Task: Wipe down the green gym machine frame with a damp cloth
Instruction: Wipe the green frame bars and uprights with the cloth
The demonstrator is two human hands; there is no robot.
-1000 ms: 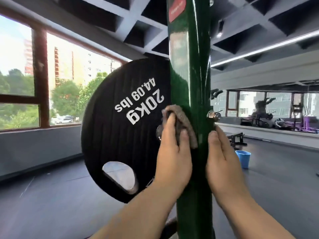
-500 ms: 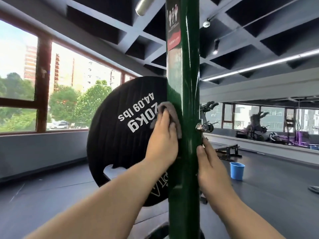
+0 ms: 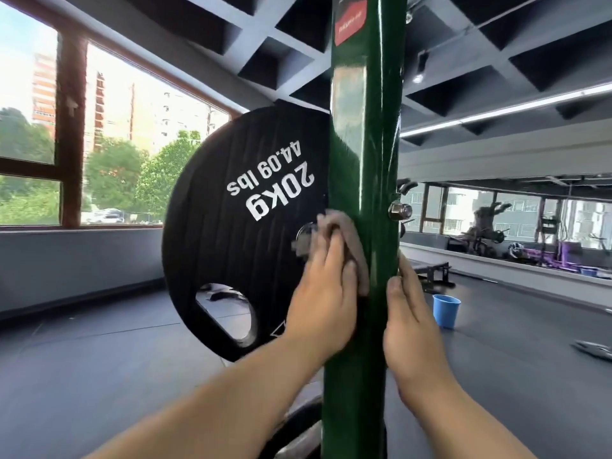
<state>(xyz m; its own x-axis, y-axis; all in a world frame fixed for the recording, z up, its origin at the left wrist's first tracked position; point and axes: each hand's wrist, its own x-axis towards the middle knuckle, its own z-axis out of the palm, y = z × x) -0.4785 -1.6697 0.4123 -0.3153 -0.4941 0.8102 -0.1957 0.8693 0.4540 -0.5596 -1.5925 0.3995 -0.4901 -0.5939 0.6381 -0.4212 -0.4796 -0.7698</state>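
A crumpled grey-brown cloth was pressed against the left face of the glossy green upright steel post of the gym machine frame by the left hand, its fingers laid nearly straight over it. The right hand was rested flat on the post's right side, fingers extended upward, nothing held. A black round 20 kg weight plate was seen just behind the cloth, and a blue plastic bucket well apart on the floor.

Big window w/ brown frame on my left, trees + bldgs outside. Dark grey floor. Dark coffered ceiling, LED strip lit on my right. Mirror wall far right; blue bucket on floor near it.
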